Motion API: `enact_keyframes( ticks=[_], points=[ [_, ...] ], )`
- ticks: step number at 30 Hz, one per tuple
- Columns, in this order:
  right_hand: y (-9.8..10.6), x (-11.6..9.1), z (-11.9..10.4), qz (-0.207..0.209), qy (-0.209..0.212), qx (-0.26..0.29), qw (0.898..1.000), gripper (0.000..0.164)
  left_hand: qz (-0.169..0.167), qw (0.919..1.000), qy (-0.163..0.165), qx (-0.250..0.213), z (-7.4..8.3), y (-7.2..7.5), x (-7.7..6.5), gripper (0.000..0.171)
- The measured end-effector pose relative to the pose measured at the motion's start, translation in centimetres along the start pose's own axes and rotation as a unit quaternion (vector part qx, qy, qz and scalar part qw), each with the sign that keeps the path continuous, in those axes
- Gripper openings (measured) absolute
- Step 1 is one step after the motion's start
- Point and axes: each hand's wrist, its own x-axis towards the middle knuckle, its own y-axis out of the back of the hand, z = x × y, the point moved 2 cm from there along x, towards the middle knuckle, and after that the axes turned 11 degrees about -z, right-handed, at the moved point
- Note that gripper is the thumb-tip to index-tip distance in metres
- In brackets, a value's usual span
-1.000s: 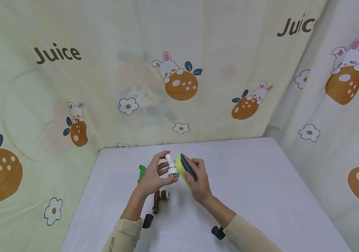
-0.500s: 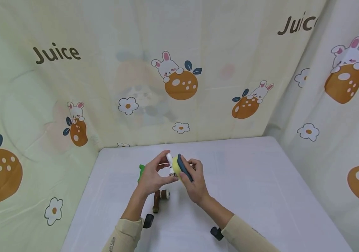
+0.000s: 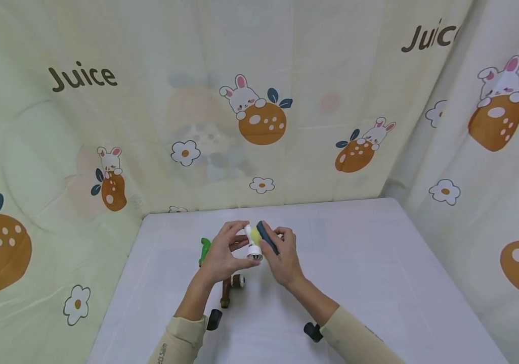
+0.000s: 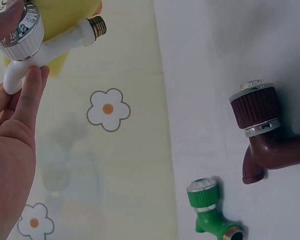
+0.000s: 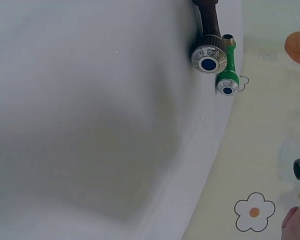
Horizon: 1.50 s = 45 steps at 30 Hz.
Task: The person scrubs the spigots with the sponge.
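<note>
A white tap (image 3: 254,251) with a ribbed knob and a brass threaded end is held up over the table by my left hand (image 3: 220,257). In the left wrist view, the fingertips support the body of the tap and the thumb lies on its knob. My right hand (image 3: 285,261) grips a yellow sponge (image 3: 255,235) by its dark blue backing. The yellow side faces the tap and appears to lie against it, though the exact contact is hidden. The right wrist view catches only a bit of a hand and the threaded end at its edge.
On the white table (image 3: 355,268) lie a brown tap (image 3: 226,293), just below the left hand, and a green tap (image 3: 205,248), partly hidden behind it. A printed curtain (image 3: 314,177) hangs along the far and side edges.
The sponge has shifted left onto the white tap, then upward along it, uncovering the knob. The left hand has turned the tap slightly and stays in nearly the same place.
</note>
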Motion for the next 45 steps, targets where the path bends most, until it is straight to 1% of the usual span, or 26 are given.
enact_keyframes(
  ticks=[4, 11, 17, 21, 27, 29, 37, 40, 43, 45],
  points=[
    [-0.2, 0.3, 0.1, -0.012, -0.014, -0.010, 1.000, 0.051, 0.005, 1.0000, 0.004, 0.007, -0.1, 0.2, -0.4, 0.092],
    [-0.7, 0.6, 0.6, -0.028, -0.043, -0.030, 0.998, 0.052, 0.007, 0.9999, 0.002, 0.010, -0.1, 0.8, -1.0, 0.093],
    [-0.9, 0.9, 0.8, -0.034, -0.046, -0.075, 0.996, 0.052, 0.016, 0.9998, 0.012, 0.002, -0.3, 1.2, -1.5, 0.093],
    [-0.8, 1.1, 0.8, -0.041, -0.055, -0.087, 0.994, 0.052, 0.022, 0.9996, 0.016, -0.002, -0.2, 1.3, -1.6, 0.093],
    [-0.5, 1.2, 1.0, -0.048, -0.068, -0.078, 0.994, 0.052, 0.013, 0.9999, 0.008, -0.008, -0.3, 1.3, -1.1, 0.091],
    [-0.4, 1.3, 1.0, -0.044, -0.069, -0.071, 0.994, 0.052, 0.007, 1.0000, 0.003, -0.007, -0.3, 1.4, -0.8, 0.091],
    [0.1, 1.4, 1.4, -0.021, -0.065, -0.049, 0.996, 0.051, -0.003, 0.9999, 0.010, 0.009, -0.1, 1.6, 0.2, 0.090],
    [0.0, 1.3, 1.7, -0.015, -0.072, -0.043, 0.996, 0.051, -0.009, 0.9999, 0.004, 0.010, 0.0, 1.6, 0.2, 0.091],
    [-0.3, 1.0, 2.0, -0.013, -0.087, -0.036, 0.996, 0.051, -0.019, 0.9998, -0.002, 0.005, 0.0, 1.5, 0.1, 0.092],
    [-0.5, 0.8, 2.0, -0.017, -0.094, -0.030, 0.995, 0.052, -0.019, 0.9998, 0.000, 0.002, 0.0, 1.5, -0.2, 0.092]
  ],
)
